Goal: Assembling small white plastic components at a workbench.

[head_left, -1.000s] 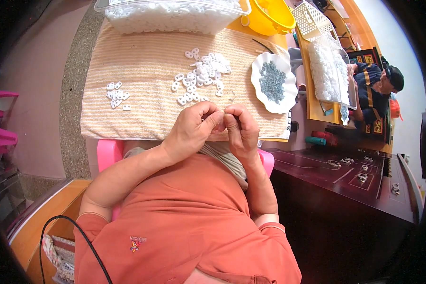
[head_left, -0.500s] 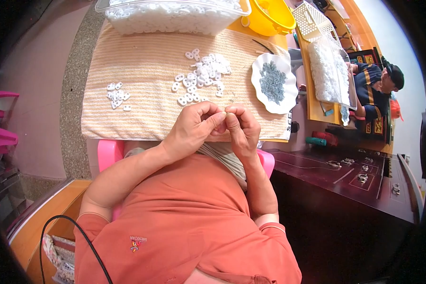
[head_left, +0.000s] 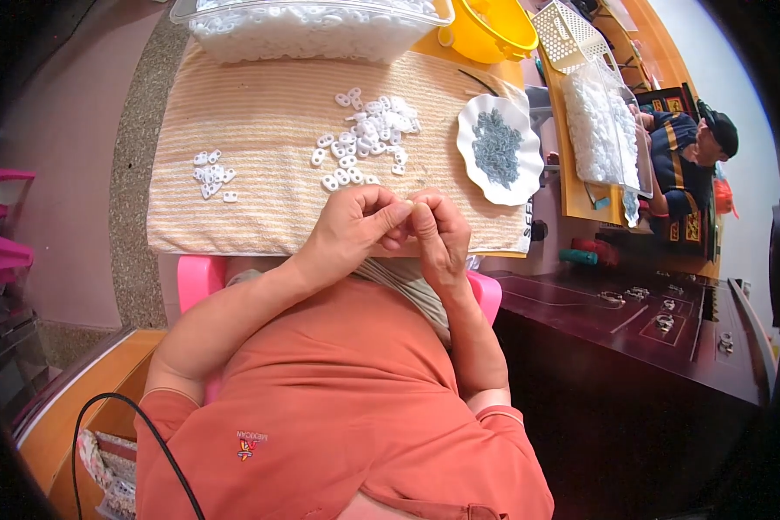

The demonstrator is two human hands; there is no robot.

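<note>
At the front edge of the striped cloth [head_left: 260, 113], my left hand [head_left: 348, 227] and my right hand [head_left: 442, 238] meet with thumbs and fingertips pinched together. Whatever they hold between the tips is too small and covered to make out. Just beyond them lies a loose pile of small white plastic pieces with two holes [head_left: 377, 126]. A smaller group of similar white pieces [head_left: 212, 176] lies to the left. Right of my hands, a white scalloped plate [head_left: 518, 184] holds many small grey-blue pieces [head_left: 497, 147].
A clear bin [head_left: 312, 39] full of white pieces stands at the far edge, beside a yellow basin [head_left: 490, 30]. Another person [head_left: 680, 156] sits at the right near a second clear bin [head_left: 598, 130]. A dark wooden surface [head_left: 598, 321] lies right of me, a pink stool [head_left: 4, 217] far left.
Both hands stay together and pinched, with only slight finger movement. The whole view has shifted a little; the piles look the same.
</note>
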